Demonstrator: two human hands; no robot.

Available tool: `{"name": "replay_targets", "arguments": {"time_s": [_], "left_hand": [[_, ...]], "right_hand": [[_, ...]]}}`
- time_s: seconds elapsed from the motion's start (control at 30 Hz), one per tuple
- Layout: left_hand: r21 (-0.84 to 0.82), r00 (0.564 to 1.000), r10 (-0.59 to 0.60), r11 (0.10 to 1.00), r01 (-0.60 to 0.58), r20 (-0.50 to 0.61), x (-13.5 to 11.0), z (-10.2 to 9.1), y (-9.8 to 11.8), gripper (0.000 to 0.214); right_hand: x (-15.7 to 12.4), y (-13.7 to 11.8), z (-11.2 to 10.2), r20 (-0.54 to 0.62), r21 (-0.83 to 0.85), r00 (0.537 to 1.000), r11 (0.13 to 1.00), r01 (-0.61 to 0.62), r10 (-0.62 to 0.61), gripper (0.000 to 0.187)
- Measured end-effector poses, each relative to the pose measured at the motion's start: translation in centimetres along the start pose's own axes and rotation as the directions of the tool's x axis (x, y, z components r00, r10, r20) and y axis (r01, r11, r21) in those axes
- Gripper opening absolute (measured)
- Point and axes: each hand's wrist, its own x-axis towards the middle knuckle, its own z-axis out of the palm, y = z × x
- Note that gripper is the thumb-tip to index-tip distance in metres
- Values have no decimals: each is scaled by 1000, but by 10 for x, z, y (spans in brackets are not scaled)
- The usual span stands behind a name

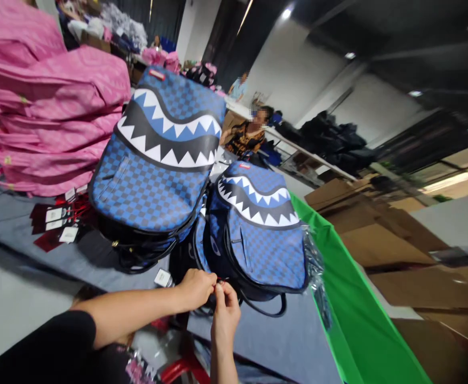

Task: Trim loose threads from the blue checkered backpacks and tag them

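Note:
A blue and grey checked backpack with a shark-mouth print stands on the grey table, partly wrapped in clear plastic. My left hand and my right hand meet at its lower front edge, fingers pinched together on a small part there, perhaps a zipper pull or tag loop; I cannot make it out. A white tag hangs just left of my left hand. A larger backpack of the same print lies behind, leaning on a pile.
A pile of pink bags fills the left. Dark red hang tags lie beneath it. A green bin wall runs along the right, with cardboard boxes beyond. Two people are at a far table.

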Motion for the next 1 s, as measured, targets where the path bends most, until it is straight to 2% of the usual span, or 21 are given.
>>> {"name": "replay_targets", "arguments": {"time_s": [0.1, 0.23, 0.3, 0.33, 0.47, 0.57, 0.6, 0.73, 0.83, 1.0], "left_hand": [[18, 999, 42, 999, -42, -12, 2, -2, -1, 14], [47, 999, 40, 998, -39, -17, 2, 0, -10, 18], [64, 998, 16, 998, -12, -63, 2, -1, -15, 15], [61, 997, 40, 998, -36, -63, 3, -2, -18, 13], [69, 985, 167, 983, -170, 51, 6, -13, -24, 19], [238, 995, 100, 967, -96, -9, 3, -17, -21, 14], [249, 995, 95, 964, -87, -19, 2, -17, -19, 11], [188, 985, 164, 967, -171, 53, 0, -12, -12, 15], [236, 991, 134, 962, -135, 18, 2, -8, -8, 16], [144, 988, 149, 978, -154, 45, -1, -2, -2, 16]], "right_hand": [[4, 3, 5, -25, 27, 1000, 1000, -3, 3, 41], [0, -4, 22, -59, 41, 995, 996, 82, -79, 37], [-3, -10, 32, -115, 70, 987, 990, 121, -112, 34], [-4, -13, 37, -149, 85, 981, 987, 134, -121, 32], [-6, -21, 49, -236, 128, 965, 981, 145, -111, 27], [-12, -23, 47, -222, 152, 972, 982, 113, -77, 23], [-14, -23, 45, -211, 155, 975, 983, 100, -65, 22], [-17, -18, 35, -192, 158, 980, 984, 80, -49, 20], [-11, -11, 28, -198, 153, 980, 987, 55, -24, 26], [-8, -3, 16, -112, 120, 993, 993, -21, 35, 39]]}}
